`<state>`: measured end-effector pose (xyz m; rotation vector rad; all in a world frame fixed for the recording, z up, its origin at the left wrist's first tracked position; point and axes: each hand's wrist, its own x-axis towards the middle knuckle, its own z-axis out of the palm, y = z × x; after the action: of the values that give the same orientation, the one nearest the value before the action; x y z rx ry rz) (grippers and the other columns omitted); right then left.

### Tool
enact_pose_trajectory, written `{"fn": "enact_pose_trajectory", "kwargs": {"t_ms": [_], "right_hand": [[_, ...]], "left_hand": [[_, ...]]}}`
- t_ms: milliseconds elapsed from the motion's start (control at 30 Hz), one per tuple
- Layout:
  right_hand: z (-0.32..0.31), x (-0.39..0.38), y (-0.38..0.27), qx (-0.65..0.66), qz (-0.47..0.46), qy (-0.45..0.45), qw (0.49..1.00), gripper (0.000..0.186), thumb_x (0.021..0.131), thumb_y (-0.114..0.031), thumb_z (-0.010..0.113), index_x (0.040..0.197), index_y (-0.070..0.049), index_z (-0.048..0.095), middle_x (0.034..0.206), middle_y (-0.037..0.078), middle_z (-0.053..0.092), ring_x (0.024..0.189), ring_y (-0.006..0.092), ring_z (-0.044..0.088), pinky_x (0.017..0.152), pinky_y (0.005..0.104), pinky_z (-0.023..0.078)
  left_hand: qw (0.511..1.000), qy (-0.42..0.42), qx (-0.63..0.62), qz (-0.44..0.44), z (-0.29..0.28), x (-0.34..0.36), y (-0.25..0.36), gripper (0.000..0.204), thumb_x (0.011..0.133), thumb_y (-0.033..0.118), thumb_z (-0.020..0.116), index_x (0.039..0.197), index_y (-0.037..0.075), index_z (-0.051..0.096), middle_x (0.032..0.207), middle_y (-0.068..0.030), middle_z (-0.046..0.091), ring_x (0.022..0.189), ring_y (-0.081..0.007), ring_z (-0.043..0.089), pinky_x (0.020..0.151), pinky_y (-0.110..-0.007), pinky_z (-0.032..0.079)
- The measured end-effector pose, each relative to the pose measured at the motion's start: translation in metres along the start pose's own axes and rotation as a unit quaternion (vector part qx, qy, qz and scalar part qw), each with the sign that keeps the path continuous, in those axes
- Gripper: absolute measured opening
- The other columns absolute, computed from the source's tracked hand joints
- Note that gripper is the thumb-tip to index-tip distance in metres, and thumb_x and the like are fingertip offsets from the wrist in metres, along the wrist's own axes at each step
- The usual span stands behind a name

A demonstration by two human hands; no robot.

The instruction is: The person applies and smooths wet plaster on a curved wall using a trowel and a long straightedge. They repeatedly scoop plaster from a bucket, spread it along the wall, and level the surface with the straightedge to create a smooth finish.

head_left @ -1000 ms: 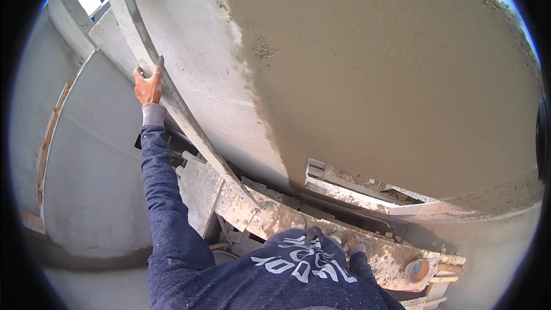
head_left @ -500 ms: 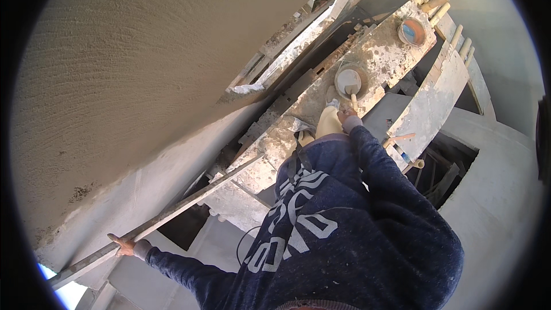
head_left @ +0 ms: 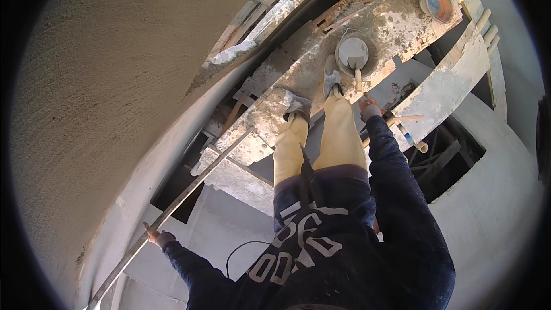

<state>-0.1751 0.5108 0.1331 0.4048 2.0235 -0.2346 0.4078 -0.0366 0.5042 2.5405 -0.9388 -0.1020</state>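
Note:
My left hand [head_left: 155,234] is closed around a long, narrow straightedge bar [head_left: 192,188], which slants from the lower left up to the planks. Over on the right, my right hand [head_left: 369,107] hangs just short of a trowel handle [head_left: 359,80], with a small gap between them. Its fingers look loosely apart and nothing shows in them. The trowel's blade [head_left: 354,62] rests on grey material inside a round bucket [head_left: 370,60]. That bucket stands on a mortar-spattered plank platform [head_left: 396,26], right by my shoe.
A second bucket [head_left: 437,5], orange and blue inside, stands farther along the platform. Freshly plastered wall [head_left: 109,80] fills the left, with a window opening [head_left: 252,23]. Another plank [head_left: 442,89] lies to the right on poles. A dark floor opening [head_left: 445,158] gapes below it.
My view has shifted, so my legs and both shoes show. My right hand has drawn slightly away from the trowel handle. My left hand keeps its hold on the bar, which now slants more steeply.

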Motion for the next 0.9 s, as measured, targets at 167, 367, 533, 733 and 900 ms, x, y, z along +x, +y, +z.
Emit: {"fn": "enact_pose_trajectory", "kwargs": {"t_ms": [167, 367, 533, 733, 900], "right_hand": [[0.024, 0.116, 0.035, -0.171, -0.108, 0.063, 0.977, 0.053, 0.087, -0.029, 0.047, 0.135, -0.006, 0.044, 0.12, 0.02, 0.059, 0.105, 0.0332, 0.06, 0.09, 0.0392, 0.048], [0.054, 0.231, 0.079, -0.358, -0.153, -0.02, 0.921, 0.05, 0.088, -0.028, 0.048, 0.131, -0.003, 0.046, 0.118, 0.022, 0.06, 0.114, 0.0324, 0.055, 0.097, 0.039, 0.042], [0.077, 0.228, 0.04, -0.482, -0.191, -0.099, 0.85, 0.034, 0.083, -0.017, 0.055, 0.116, -0.009, 0.052, 0.11, 0.026, 0.062, 0.117, 0.0381, 0.052, 0.096, 0.0416, 0.042], [0.109, 0.282, 0.085, -0.359, -0.269, 0.193, 0.872, 0.033, 0.09, -0.031, 0.054, 0.113, -0.007, 0.052, 0.111, 0.025, 0.061, 0.113, 0.0366, 0.055, 0.091, 0.043, 0.044], [0.063, 0.222, 0.011, 0.014, -0.136, 0.066, 0.988, 0.037, 0.087, -0.033, 0.059, 0.103, -0.001, 0.052, 0.092, 0.021, 0.065, 0.085, 0.0376, 0.064, 0.074, 0.0415, 0.049]], "left_hand": [[0.996, -0.065, 0.054, 0.02, 0.059, -0.037, -0.043, 0.091, 0.072, 0.053, 0.071, 0.139, 0.001, 0.04, 0.137, -0.0193, 0.042, 0.12, -0.0306, 0.043, 0.098, -0.044, 0.035], [0.982, -0.135, 0.113, -0.062, 0.169, -0.117, -0.121, 0.098, 0.073, 0.052, 0.07, 0.147, 0.006, 0.025, 0.141, -0.0195, 0.041, 0.13, -0.0331, 0.039, 0.1, -0.051, 0.034], [0.924, -0.358, 0.133, -0.024, 0.279, -0.2, -0.207, 0.097, 0.082, 0.038, 0.071, 0.15, 0.008, 0.009, 0.149, -0.0223, 0.027, 0.137, -0.0298, 0.029, 0.11, -0.041, 0.026], [0.797, -0.601, 0.046, 0.044, 0.453, -0.412, -0.241, 0.089, 0.085, -0.002, 0.063, 0.151, 0.009, 0.004, 0.149, -0.0231, 0.024, 0.134, -0.0281, 0.034, 0.109, -0.034, 0.033], [0.681, -0.703, 0.128, 0.159, 0.528, -0.543, -0.239, 0.078, 0.086, 0.018, 0.065, 0.147, 0.003, 0.019, 0.141, -0.0219, 0.041, 0.128, -0.0299, 0.044, 0.103, -0.034, 0.038]]}}
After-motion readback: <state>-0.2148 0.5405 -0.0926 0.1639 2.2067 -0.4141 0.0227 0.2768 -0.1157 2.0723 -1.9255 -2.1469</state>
